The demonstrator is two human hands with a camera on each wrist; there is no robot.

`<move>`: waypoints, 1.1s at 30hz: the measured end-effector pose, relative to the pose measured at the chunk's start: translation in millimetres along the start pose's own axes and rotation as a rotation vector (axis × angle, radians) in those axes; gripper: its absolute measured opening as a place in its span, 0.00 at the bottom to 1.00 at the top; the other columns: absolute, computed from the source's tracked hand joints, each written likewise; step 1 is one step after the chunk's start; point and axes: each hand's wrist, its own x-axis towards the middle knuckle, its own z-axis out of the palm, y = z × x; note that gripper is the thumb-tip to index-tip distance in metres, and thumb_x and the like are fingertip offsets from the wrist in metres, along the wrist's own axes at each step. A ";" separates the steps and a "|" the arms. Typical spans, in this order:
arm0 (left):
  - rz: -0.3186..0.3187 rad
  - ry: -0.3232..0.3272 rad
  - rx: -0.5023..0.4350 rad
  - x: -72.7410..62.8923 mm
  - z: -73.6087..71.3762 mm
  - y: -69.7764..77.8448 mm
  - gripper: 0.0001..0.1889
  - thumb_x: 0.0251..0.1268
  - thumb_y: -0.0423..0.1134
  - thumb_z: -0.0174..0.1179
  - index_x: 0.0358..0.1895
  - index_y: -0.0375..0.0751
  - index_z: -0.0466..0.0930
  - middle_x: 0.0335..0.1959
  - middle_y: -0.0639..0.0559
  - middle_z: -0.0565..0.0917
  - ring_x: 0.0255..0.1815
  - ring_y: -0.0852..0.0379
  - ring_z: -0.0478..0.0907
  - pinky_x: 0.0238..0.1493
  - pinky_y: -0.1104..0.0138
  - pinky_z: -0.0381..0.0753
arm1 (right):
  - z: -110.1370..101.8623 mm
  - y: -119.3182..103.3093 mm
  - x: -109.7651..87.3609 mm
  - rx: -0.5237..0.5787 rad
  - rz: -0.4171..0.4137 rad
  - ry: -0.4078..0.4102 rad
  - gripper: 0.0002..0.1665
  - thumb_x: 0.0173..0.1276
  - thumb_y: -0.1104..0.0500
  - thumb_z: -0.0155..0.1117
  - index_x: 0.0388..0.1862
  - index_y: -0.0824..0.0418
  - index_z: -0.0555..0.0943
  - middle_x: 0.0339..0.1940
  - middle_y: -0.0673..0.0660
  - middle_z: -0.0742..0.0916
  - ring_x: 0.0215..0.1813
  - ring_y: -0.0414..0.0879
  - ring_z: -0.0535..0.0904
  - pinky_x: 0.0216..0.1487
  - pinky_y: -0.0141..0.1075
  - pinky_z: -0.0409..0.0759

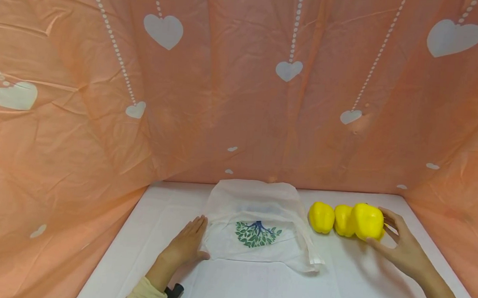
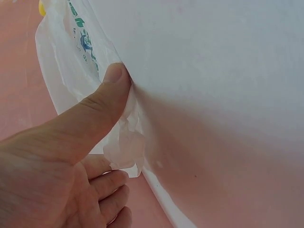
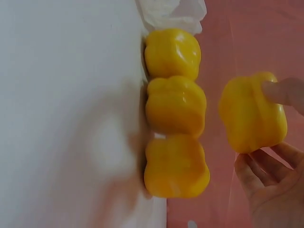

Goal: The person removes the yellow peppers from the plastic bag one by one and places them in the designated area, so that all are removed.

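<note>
My right hand grips a yellow bell pepper between thumb and fingers, raised off the table. Below and beside it, three more yellow bell peppers stand in a row: the left one, the middle one and the right one, which the raised pepper mostly covers in the head view. A thin white plastic bag with a green and blue tree print lies flat on the table. Along its left side rests my left hand, fingers straight, the thumb touching the near corner.
The white table runs back to an orange sheet with white hearts, which also hangs along both sides. The peppers stand just right of the bag. Dark straps with camera mounts sit at the wrists.
</note>
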 end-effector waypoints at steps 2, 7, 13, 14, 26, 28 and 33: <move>0.000 0.001 -0.006 0.1 0.2 -0.3 0.54 0.55 0.41 0.82 0.78 0.17 0.59 0.82 0.24 0.61 0.85 0.31 0.56 0.86 0.44 0.56 | -3.8 1.1 -0.8 -0.009 0.026 -0.009 0.56 0.65 0.67 0.80 0.84 0.68 0.56 0.75 0.75 0.70 0.63 0.10 0.57 0.61 0.06 0.62; -0.001 0.000 -0.005 -0.3 0.3 0.0 0.54 0.56 0.41 0.82 0.79 0.17 0.58 0.82 0.24 0.61 0.85 0.31 0.56 0.86 0.44 0.55 | -13.0 7.9 -2.7 -0.008 0.062 -0.022 0.56 0.68 0.66 0.77 0.85 0.68 0.54 0.75 0.75 0.68 0.62 0.10 0.56 0.61 0.05 0.61; 0.000 0.002 0.005 -1.0 -0.1 0.3 0.54 0.57 0.41 0.81 0.79 0.17 0.58 0.82 0.24 0.61 0.85 0.31 0.56 0.86 0.44 0.56 | -22.1 20.1 -3.8 0.014 0.005 0.016 0.54 0.66 0.71 0.76 0.84 0.72 0.55 0.72 0.35 0.68 0.64 0.12 0.58 0.64 0.07 0.61; -0.003 0.000 0.006 -1.0 0.0 0.3 0.54 0.57 0.41 0.81 0.79 0.17 0.58 0.82 0.24 0.61 0.85 0.31 0.56 0.86 0.44 0.56 | -23.2 21.8 -4.2 0.013 0.003 0.022 0.54 0.66 0.71 0.76 0.83 0.72 0.55 0.71 0.30 0.66 0.63 0.11 0.58 0.64 0.07 0.61; -0.018 -0.007 -0.001 -0.3 2.9 -1.2 0.54 0.58 0.41 0.81 0.80 0.18 0.57 0.83 0.25 0.60 0.86 0.32 0.55 0.87 0.45 0.55 | -33.2 37.0 -13.7 0.029 0.009 0.065 0.54 0.67 0.75 0.72 0.84 0.74 0.52 0.72 0.26 0.63 0.64 0.12 0.58 0.65 0.07 0.61; -0.015 -0.004 -0.002 -0.5 3.3 -1.3 0.54 0.57 0.41 0.81 0.79 0.18 0.57 0.83 0.25 0.60 0.86 0.32 0.55 0.86 0.45 0.56 | -35.1 38.9 -15.6 0.032 0.027 0.065 0.54 0.69 0.75 0.71 0.85 0.73 0.51 0.71 0.25 0.63 0.64 0.12 0.58 0.66 0.07 0.60; -0.007 0.004 -0.002 -0.8 3.6 -1.7 0.54 0.57 0.41 0.82 0.79 0.17 0.58 0.82 0.25 0.61 0.85 0.32 0.56 0.86 0.44 0.56 | -40.4 41.3 -20.0 0.044 0.066 0.066 0.53 0.72 0.72 0.70 0.86 0.72 0.49 0.71 0.26 0.63 0.64 0.13 0.58 0.66 0.07 0.60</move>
